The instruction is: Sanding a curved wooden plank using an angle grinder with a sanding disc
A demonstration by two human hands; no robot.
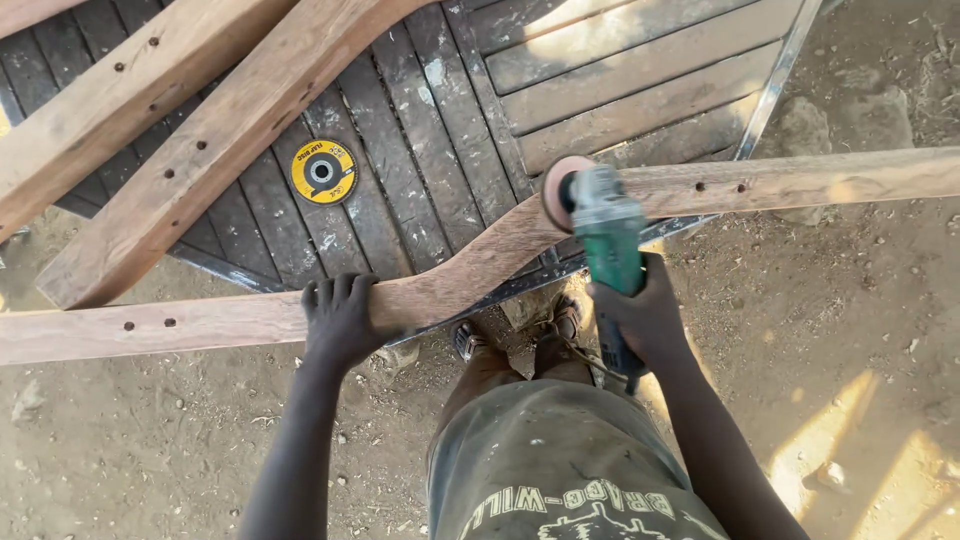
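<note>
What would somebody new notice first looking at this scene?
Probably the green angle grinder at centre right, gripped by the right hand, its disc against a long curved wooden plank. The left hand presses that plank down at centre left. A yellow grinding disc lies on the dark slatted panel behind.

We are in an open-air woodworking yard: bare, dusty dirt ground [850,330] strewn with stones and wood dust lies under us in sunlight. Rough curved timber pieces [200,150] with drilled holes rest across a slatted wooden panel [430,130]. A green angle grinder [605,235] and a loose yellow flap disc [323,172] mark it as a carpentry site.
</note>
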